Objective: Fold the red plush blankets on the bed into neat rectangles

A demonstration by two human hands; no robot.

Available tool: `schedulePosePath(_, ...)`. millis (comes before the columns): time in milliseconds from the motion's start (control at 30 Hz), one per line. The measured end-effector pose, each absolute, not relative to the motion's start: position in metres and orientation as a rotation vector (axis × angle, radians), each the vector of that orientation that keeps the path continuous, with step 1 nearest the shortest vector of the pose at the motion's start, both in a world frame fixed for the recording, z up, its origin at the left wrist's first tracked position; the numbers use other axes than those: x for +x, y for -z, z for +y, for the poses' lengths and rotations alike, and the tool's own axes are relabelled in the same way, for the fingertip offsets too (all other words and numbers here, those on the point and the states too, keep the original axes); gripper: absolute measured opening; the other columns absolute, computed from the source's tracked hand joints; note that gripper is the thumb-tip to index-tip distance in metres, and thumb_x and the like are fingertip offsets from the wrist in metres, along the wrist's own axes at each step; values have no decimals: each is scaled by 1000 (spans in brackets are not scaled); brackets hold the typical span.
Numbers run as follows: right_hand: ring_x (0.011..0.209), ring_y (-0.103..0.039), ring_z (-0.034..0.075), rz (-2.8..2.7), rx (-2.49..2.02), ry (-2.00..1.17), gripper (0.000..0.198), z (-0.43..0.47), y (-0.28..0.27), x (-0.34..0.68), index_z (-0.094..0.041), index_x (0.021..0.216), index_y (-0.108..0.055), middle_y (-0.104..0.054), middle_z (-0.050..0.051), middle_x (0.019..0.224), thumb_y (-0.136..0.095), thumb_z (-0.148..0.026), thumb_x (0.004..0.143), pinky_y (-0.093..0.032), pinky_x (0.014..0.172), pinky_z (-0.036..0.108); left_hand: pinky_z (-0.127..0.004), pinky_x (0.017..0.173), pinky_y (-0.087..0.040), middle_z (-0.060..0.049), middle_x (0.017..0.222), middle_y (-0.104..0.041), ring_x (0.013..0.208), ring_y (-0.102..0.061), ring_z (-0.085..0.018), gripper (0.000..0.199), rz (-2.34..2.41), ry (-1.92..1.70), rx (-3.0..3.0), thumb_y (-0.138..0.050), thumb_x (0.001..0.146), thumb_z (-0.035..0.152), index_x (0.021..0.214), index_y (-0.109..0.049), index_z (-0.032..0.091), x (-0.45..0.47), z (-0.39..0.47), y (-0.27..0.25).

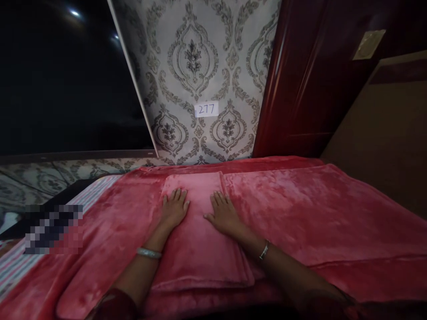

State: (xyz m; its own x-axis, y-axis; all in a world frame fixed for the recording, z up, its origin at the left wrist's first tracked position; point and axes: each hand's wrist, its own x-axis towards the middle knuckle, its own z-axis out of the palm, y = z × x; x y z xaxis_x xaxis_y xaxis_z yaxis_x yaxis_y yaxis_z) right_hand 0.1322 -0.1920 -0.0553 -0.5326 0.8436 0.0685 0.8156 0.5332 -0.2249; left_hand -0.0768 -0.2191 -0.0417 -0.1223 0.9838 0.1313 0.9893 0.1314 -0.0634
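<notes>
A pink plush blanket (283, 209) is spread wide in front of me. At its middle lies a folded, layered section (200, 255), a narrow rectangle with its long side running away from me. My left hand (174, 210) rests flat near the far left edge of this section, fingers stretched forward. On the far right part of the same section my right hand (224, 214) lies palm down, with the fingers straight and the thumb out to the side. Neither hand grips the fabric.
Striped cloth (96, 189) shows beyond the blanket's left side. A large dark television screen (63, 80) stands at the back left. Patterned wallpaper (193, 53) carries a paper label (206, 109) reading 277. To the right are a dark red wooden panel (300, 89) and a brown board (383, 133).
</notes>
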Motion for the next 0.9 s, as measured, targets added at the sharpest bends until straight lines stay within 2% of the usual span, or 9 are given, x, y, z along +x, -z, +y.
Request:
schedulePosePath(167,155,-16,31,-2611,-1493,-257,77,-178,35,124,-2,156,-33,-26,21,164,-44,-52,98,-9,125,48,-62,120,-24,-15,162,-35,151,-30,-30,56,-2254,26,-1961,-29,103,36,155,-39,17,-80,-217,44)
schedulePosePath(300,155,-15,25,-2650,-1250,-320,69,-156,17,78,-9,159,-28,-22,15,167,-39,-45,101,-11,125,45,-63,119,-25,-14,161,-36,150,-32,-31,55,-2228,50,-1955,-31,102,35,153,-42,19,-82,-215,46)
schedulePosePath(367,155,-17,24,-2654,-1152,-338,64,-137,15,64,-12,159,-31,-25,13,166,-36,-43,103,-12,125,45,-64,118,-27,-15,161,-37,150,-33,-31,54,-2226,67,-1964,-31,102,36,152,-44,21,-83,-214,47)
schedulePosePath(500,153,-22,28,-2590,-1272,-282,60,-96,30,71,-19,154,-41,-32,14,164,-38,-50,102,-6,123,51,-64,118,-25,-14,161,-37,150,-32,-31,55,-2243,75,-1980,-30,102,38,153,-42,22,-83,-214,48)
schedulePosePath(600,153,-22,30,-2520,-1418,-215,65,-82,45,84,-21,155,-40,-31,15,164,-38,-56,101,-2,122,53,-62,120,-23,-13,162,-36,151,-30,-30,55,-2283,95,-1984,-31,102,38,154,-42,23,-81,-217,48)
schedulePosePath(700,152,-25,31,-2509,-1433,-150,66,-83,54,87,-20,155,-40,-33,17,163,-36,-57,101,-2,122,52,-62,121,-21,-13,163,-33,152,-27,-31,55,-2346,63,-2023,-34,101,37,154,-41,22,-79,-220,42)
schedulePosePath(833,150,-28,31,-2518,-1448,-111,65,-86,56,83,-18,155,-40,-35,18,162,-35,-55,102,-4,121,51,-60,119,-26,-16,163,-33,151,-30,-32,54,-2351,95,-2068,-34,101,37,151,-44,19,-83,-200,20)
schedulePosePath(900,151,-27,32,-2522,-1456,-108,65,-86,57,81,-18,155,-40,-34,18,162,-35,-55,102,-6,121,51,-60,121,-22,-14,165,-30,152,-26,-31,55,-2338,139,-2056,-33,101,36,152,-41,18,-89,-178,10)
